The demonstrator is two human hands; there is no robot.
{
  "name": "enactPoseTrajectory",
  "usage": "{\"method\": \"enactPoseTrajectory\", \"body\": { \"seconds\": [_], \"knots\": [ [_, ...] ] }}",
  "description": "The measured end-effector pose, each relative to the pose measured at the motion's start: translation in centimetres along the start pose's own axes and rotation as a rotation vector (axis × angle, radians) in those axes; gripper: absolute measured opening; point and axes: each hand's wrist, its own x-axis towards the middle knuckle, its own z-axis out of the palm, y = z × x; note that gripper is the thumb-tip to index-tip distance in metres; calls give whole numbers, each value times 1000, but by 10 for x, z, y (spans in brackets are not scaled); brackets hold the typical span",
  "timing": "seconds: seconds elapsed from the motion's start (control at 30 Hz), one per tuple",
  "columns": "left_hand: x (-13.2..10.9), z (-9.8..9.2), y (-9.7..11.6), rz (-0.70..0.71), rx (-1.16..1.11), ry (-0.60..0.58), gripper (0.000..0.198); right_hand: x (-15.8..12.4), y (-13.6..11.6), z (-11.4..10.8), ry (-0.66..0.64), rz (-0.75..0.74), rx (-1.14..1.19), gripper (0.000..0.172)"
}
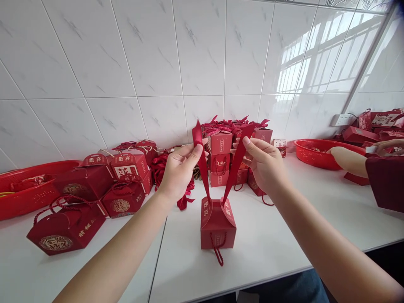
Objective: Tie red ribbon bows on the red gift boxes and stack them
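A small red gift box (217, 227) stands on the white counter (271, 248) in front of me. Two ends of a red ribbon (203, 168) rise from its top flaps. My left hand (179, 168) pinches the left ribbon end near its tip. My right hand (265, 162) pinches the right ribbon end (238, 158). Both ends are pulled up and apart above the box. A red cord loop hangs down the box's front.
Stacked small red boxes (221, 155) with ribbons stand against the tiled wall. Larger red handled boxes (67, 227) lie at left beside a red tray (19, 198). At right, another person's arm (350, 162) reaches by a red basket (315, 153).
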Motion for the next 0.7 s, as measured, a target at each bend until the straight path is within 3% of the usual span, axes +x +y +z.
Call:
{"method": "enactPoseTrajectory", "body": {
  "seconds": [0.13, 0.27, 0.4, 0.47, 0.57, 0.7],
  "knots": [
    [-3, 5, -1, 2, -60, -90, 28, 0, -1, 4, -90, 89, -45, 28],
    [-8, 9, 4, -55, 64, -163, 56, -2, 1, 10, -254, 151, -177, 25],
    [-11, 10, 7, -116, 165, -153, 74, -7, 0, 10, -469, 182, -89, 20],
    [-11, 7, 7, -111, 228, -168, 72, -10, 1, 9, -515, 185, -44, 15],
    [-11, 3, 5, -72, 342, -209, 63, -13, 6, 8, -537, 174, -57, 24],
    [-13, -1, 1, -80, 434, -296, 37, -13, 17, 4, -490, 177, -38, 24]
  ]
}}
